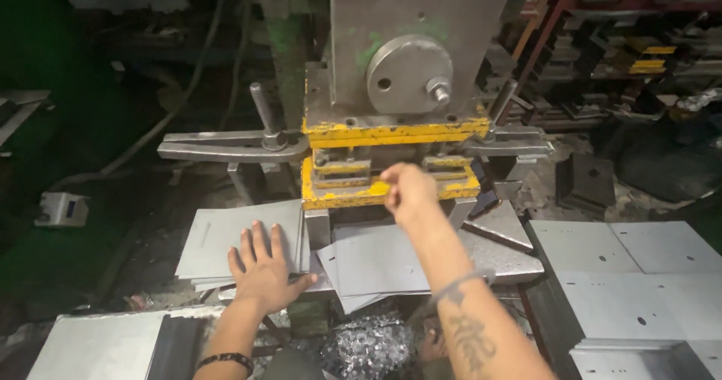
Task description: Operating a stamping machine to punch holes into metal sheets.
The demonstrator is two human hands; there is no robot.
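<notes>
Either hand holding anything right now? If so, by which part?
Left hand holds nothing; it lies flat on the stack of metal sheets. Right hand is closed at the yellow press die; any grip there cannot be told.

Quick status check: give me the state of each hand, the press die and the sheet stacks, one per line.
Left hand: open, flat on the left stack of grey metal sheets.
Right hand: closed, reaching into the yellow press die; whether it holds anything is unclear.
Yellow press die: open, with a gap between its halves.
Loose grey sheets below the die: lying fanned, unaligned.
Punched grey sheets at right: stacked flat.
</notes>
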